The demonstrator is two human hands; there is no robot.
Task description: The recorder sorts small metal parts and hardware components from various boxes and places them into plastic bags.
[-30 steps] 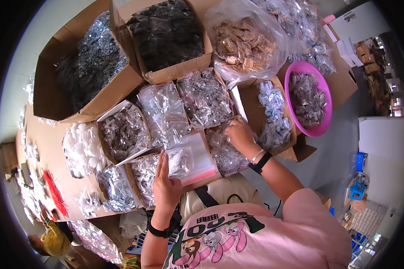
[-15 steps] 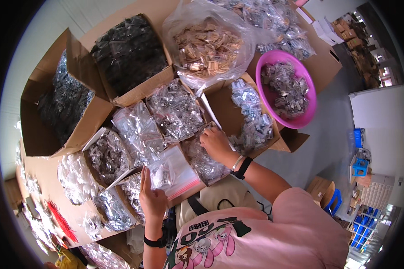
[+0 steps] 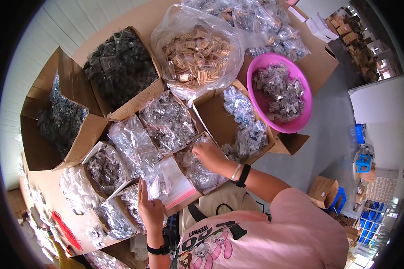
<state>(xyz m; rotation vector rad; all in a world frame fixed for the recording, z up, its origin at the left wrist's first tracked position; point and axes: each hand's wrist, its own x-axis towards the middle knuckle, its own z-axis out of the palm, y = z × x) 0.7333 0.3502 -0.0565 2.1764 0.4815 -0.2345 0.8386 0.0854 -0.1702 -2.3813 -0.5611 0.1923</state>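
My left hand [image 3: 151, 210] is at the near edge of the boxes, holding the side of a clear plastic bag [image 3: 159, 184] between finger and thumb. That bag bulges and lies over a stack of flat clear zip bags [image 3: 177, 179] with red-striped edges. To the right, my right hand [image 3: 210, 158] is over an open carton of small clear packets [image 3: 197, 174]. Its fingers are bent down among the packets, fingertips partly hidden; what they pinch cannot be made out.
Beyond stand cartons of silvery packets [image 3: 168, 123], black packets [image 3: 121, 67] and dark packets [image 3: 60, 121]. A large clear bag holds tan pieces [image 3: 197, 56]. At the right, a pink basin [image 3: 306, 112] overlaps a carton [image 3: 211, 112]. Red ties [image 3: 66, 229] lie at the left.
My right hand has drawn slightly back toward me and left within the packet carton. My left hand stays at the clear bag. The whole view has shifted a little.
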